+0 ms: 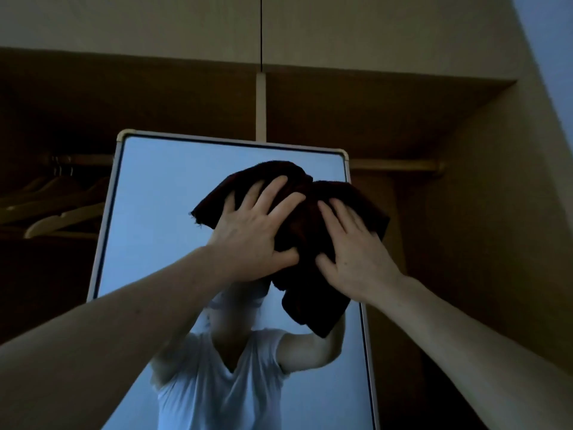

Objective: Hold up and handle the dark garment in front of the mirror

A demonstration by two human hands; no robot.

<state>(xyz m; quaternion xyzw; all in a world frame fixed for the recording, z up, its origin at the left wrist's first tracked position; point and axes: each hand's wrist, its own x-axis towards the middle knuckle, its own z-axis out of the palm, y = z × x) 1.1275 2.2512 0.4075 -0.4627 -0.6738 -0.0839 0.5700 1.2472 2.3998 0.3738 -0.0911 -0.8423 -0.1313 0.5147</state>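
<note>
A dark cloth (pixel 297 243) is pressed flat against the mirror (pixel 161 193) under both hands; left hand (pixel 251 234) and right hand (pixel 353 252) fingers are spread, nothing pinched; soft, light, bunching easily; best gripped at the fold hanging below the right fingers.
</note>
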